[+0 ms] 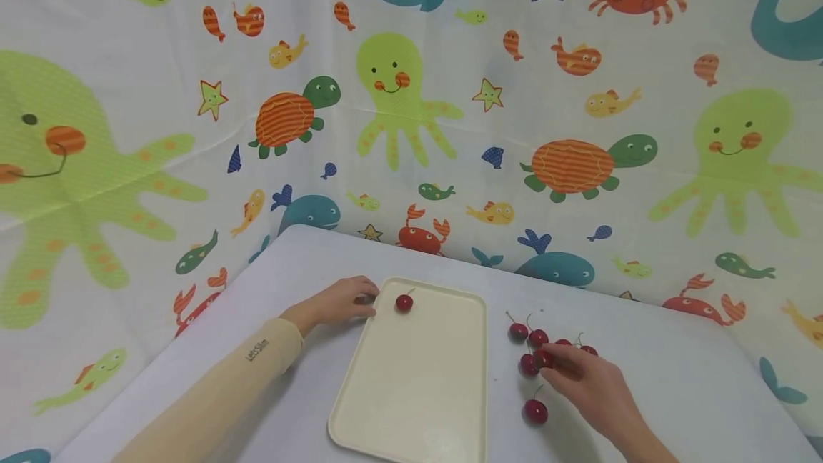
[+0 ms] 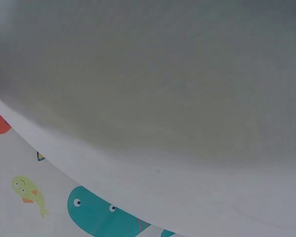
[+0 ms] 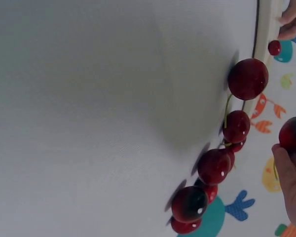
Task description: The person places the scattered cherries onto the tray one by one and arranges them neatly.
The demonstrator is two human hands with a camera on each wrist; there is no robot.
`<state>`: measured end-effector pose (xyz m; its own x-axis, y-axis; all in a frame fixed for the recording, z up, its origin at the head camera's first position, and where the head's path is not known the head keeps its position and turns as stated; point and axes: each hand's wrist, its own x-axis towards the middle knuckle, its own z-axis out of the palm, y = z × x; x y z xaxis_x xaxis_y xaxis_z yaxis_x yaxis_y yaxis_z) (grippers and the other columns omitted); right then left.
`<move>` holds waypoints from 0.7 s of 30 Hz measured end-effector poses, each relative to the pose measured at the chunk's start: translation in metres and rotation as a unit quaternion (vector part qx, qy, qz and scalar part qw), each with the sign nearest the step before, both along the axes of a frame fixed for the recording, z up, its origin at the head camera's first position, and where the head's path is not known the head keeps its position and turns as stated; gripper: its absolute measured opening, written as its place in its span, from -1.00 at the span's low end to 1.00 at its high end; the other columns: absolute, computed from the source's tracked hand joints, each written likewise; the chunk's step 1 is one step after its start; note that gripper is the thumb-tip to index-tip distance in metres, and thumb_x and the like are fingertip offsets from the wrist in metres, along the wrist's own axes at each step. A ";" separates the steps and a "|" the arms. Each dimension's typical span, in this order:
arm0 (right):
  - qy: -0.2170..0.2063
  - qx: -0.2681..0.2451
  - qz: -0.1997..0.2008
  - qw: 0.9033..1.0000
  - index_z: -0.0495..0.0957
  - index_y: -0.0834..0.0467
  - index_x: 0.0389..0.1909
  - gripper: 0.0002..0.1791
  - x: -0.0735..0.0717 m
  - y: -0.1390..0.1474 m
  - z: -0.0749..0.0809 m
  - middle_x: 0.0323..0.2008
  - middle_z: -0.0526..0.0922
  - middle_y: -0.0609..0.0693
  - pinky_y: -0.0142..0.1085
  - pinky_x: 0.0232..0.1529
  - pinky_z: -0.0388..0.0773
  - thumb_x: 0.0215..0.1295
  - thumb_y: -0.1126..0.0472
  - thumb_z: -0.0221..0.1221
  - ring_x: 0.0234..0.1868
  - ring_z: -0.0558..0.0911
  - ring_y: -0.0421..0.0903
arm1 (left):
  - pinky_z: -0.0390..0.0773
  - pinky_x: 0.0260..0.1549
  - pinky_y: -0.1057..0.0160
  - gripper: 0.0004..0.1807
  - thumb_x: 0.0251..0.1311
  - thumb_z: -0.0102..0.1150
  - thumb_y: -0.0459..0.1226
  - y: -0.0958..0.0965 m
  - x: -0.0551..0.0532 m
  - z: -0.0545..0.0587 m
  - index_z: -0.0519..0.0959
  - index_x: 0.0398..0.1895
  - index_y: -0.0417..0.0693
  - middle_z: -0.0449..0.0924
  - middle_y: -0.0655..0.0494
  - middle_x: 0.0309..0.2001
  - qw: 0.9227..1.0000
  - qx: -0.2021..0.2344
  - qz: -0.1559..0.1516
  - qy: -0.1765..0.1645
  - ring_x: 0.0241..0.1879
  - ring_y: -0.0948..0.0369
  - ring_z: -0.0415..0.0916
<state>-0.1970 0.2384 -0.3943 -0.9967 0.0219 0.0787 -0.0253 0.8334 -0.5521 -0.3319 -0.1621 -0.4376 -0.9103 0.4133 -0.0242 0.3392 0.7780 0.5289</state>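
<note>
Observed one held cherry (image 3: 290, 134): dark red, nearly black in part, round and glossy. Found raised above the white table (image 1: 669, 370), right of the cream tray (image 1: 424, 370), near loose cherries (image 1: 535, 412). Noted right hand (image 1: 591, 381) pinching with thumb and fingers; left hand (image 1: 341, 300) at tray's left rim, fingers loosely bent.

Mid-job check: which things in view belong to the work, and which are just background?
In the work:
- cherry pinched in the right hand
- loose cherries beside the tray
- cream tray, with one cherry on it
- left hand at the tray's edge

Background:
- sea-creature cloth behind
- white tabletop underneath

No unrelated loose items stand out.
</note>
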 end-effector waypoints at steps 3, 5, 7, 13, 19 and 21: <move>0.002 -0.004 0.003 1.000 0.55 0.09 0.02 -0.55 -0.006 -0.008 0.000 -0.09 0.65 0.08 -0.16 -0.14 0.63 0.05 0.13 0.31 -0.12 0.64 -0.01 | 0.48 0.10 0.11 -0.56 0.06 0.27 -0.12 -0.001 0.001 0.001 0.53 0.03 -0.01 0.49 0.12 0.05 1.000 0.003 0.002 -0.002 0.07 0.16 0.43; -0.003 -0.005 0.004 1.000 0.54 0.10 0.03 -0.54 -0.011 -0.012 0.001 -0.06 0.63 0.10 -0.16 -0.14 0.63 0.07 0.12 0.30 -0.10 0.64 0.00 | 0.48 0.11 0.12 -0.56 0.06 0.27 -0.12 -0.001 0.001 0.001 0.54 0.03 -0.01 0.49 0.13 0.05 1.000 0.004 0.003 -0.003 0.08 0.16 0.43; -0.010 -0.012 0.003 1.000 0.53 0.10 0.05 -0.54 -0.016 -0.017 0.002 -0.03 0.62 0.10 -0.15 -0.15 0.64 0.08 0.11 0.29 -0.08 0.63 0.01 | 0.48 0.11 0.12 -0.57 0.05 0.28 -0.12 -0.001 0.002 0.002 0.54 0.03 -0.01 0.49 0.13 0.05 1.000 0.006 0.004 -0.003 0.08 0.17 0.43; -0.003 -0.019 0.017 1.000 0.51 0.05 0.07 -0.53 -0.029 -0.029 0.008 -0.03 0.63 0.05 -0.14 -0.10 0.62 0.10 0.07 0.27 -0.02 0.62 0.00 | 0.48 0.11 0.12 -0.57 0.06 0.28 -0.13 -0.003 0.003 0.002 0.54 0.02 -0.02 0.50 0.12 0.05 1.000 0.009 -0.002 0.001 0.07 0.16 0.43; 0.015 -0.042 0.041 0.998 0.51 0.04 0.06 -0.53 -0.040 -0.043 0.007 -0.06 0.64 0.00 -0.18 -0.07 0.61 0.10 0.05 0.28 -0.03 0.63 -0.04 | 0.48 0.11 0.14 -0.58 0.06 0.27 -0.12 -0.004 0.002 0.001 0.54 0.02 0.00 0.49 0.12 0.05 1.000 0.005 -0.010 0.005 0.08 0.17 0.43; 0.016 -0.049 0.043 0.998 0.51 0.03 0.06 -0.55 -0.044 -0.048 0.006 -0.06 0.65 -0.02 -0.18 -0.07 0.61 0.11 0.06 0.27 -0.04 0.63 -0.05 | 0.48 0.10 0.15 -0.58 0.06 0.27 -0.12 -0.005 0.001 0.000 0.54 0.02 0.01 0.49 0.13 0.05 1.000 0.005 -0.011 0.006 0.07 0.17 0.44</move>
